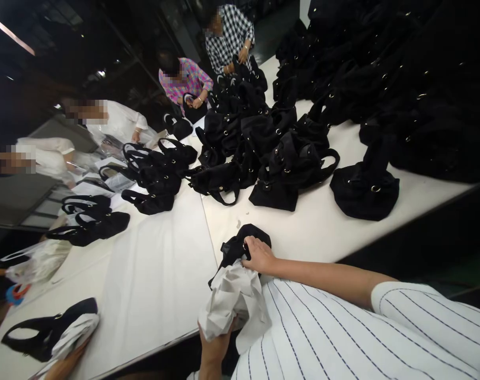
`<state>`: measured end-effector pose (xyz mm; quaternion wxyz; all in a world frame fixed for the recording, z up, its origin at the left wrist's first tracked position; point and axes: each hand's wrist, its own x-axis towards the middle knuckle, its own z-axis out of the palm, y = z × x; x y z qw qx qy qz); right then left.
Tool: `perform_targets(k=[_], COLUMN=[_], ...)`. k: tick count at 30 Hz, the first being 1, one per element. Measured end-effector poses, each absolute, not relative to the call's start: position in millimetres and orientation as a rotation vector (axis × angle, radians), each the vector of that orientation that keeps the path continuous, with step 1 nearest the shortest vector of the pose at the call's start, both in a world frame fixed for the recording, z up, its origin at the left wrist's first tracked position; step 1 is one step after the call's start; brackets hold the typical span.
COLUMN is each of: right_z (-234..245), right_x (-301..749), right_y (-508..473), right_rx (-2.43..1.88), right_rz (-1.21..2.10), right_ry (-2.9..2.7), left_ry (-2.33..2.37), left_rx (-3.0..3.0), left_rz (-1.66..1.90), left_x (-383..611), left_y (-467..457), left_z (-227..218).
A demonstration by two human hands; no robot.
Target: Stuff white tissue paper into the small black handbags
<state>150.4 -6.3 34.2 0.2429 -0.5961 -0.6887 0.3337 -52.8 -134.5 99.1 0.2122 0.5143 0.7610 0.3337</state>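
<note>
Right hand (260, 257) is grasping black bag (236, 247), left hand (215, 347) clutching paper (232, 296), by table's near edge (311, 241). Bag's likely handling soft, light; rim offering purchase.

- The right hand (260, 256) pinches the held bag (256, 232), which is black, near its opening.
- The left hand (216, 345) clasps crumpled white paper (232, 298) against the near side of the held bag.
- A white counter (164, 269) spreads left of and beyond the held bag.
- Black bags (277, 182) with handles and metal rings crowd together beyond the held bag.
- A single bag (362, 195) sits right of the held bag.
- Four co-workers (190, 74) are well beyond the held bag.
- Far left of the held bag, another person's hand (71, 360) touches white material (78, 330) at a handled bag (45, 330).
</note>
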Motion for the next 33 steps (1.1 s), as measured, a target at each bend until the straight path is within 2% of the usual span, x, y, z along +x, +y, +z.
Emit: perform_targets(k=[4, 8, 12, 17, 21, 26, 33], right_z=[22, 14, 18, 19, 10, 2, -7], right_x=[134, 137, 150, 159, 163, 169, 175], right_y=[9, 24, 24, 13, 13, 18, 22], right_rx=[-1.800, -1.797, -1.705, -1.463, -1.511, -1.501, -1.447], right_rz=[0.833, 0.950, 1.039, 1.046, 1.004, 1.051, 1.072], right_ry=[-1.898, -1.850, -1.802, -1.592, -1.457, -1.375, -1.333], left_ry=[1.768, 1.514, 1.697, 2.139, 2.019, 1.728, 1.710], left_rx=[1.447, 1.695, 2.042, 2.160, 2.157, 2.132, 2.137], left_rz=[0.853, 0.783, 0.586, -0.015, -0.275, -0.411, -0.585], left_x=[-34, -8, 16, 36, 39, 36, 45], left_y=[-127, -106, -89, -63, -34, -11, -27], left_z=[108, 128, 121, 97, 95, 100, 103])
